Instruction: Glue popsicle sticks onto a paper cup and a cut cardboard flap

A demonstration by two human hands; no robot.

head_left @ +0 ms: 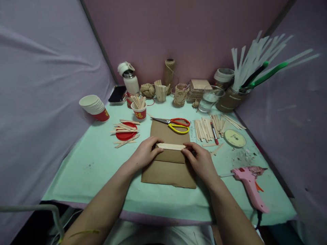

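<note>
One flat wooden stick (170,146) lies sideways between two hands, right on top of a brown cardboard sheet (168,173). The left hand (145,153) pinches the left end of the stick with its fingers curled over it. The right hand (200,160) pinches the right end the same way. So the stick sits across the gap from one hand to the other, held at both tips. The cardboard rests on a light green table (92,166). Just behind the stick, scissors (175,124) with red and yellow handles lie on the far edge of the cardboard. A pile of loose sticks (208,127) is to the right of them. A pink glue gun (249,185) lies near the right hand. A red lid (126,132) with more sticks on it sits off to the left
</note>
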